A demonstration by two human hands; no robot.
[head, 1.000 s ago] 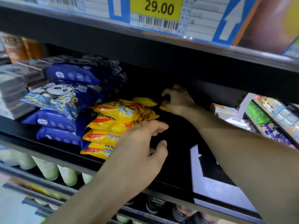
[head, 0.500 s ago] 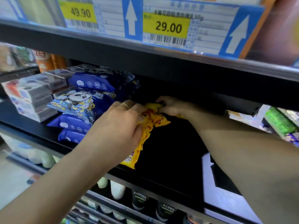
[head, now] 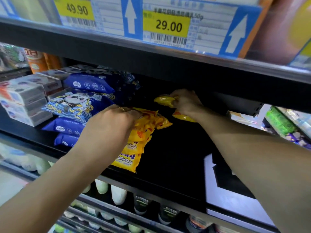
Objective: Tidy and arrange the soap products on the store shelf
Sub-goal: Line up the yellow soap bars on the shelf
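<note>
- A stack of yellow plastic-wrapped sulfur soap packs (head: 134,145) with red and blue print lies on the black store shelf (head: 176,157), its front pack reaching the shelf's near edge.
- The left hand (head: 109,126), a thin ring on one finger, lies over the top of this stack with its fingers curled down onto the upper packs, gripping them; how far the fingertips wrap under cannot be seen.
- Deeper in, to the right of that hand, the right hand (head: 185,102) pinches a crumpled yellow soap pack (head: 164,100) between curled fingers and thumb, holding it clear of the shelf.
- Another yellow soap pack (head: 182,117) lies on the shelf just below the right wrist, partly hidden by the forearm.
- Left of the left hand, dark blue soft packs (head: 89,84) are piled up; one with a cartoon panda print (head: 75,105) sits in the middle of the pile.
- Further left stand stacked white and grey boxes (head: 23,103).
- Above both hands, the upper shelf's edge carries yellow price labels: 29.00 (head: 166,26) and 49.90 (head: 75,9), between blue panels with white arrows.
- Below the hands, the lower shelf holds white bottles (head: 117,194) and dark tubes (head: 140,206).
- Right of the right arm, green and purple packets (head: 281,123) sit blurred.
</note>
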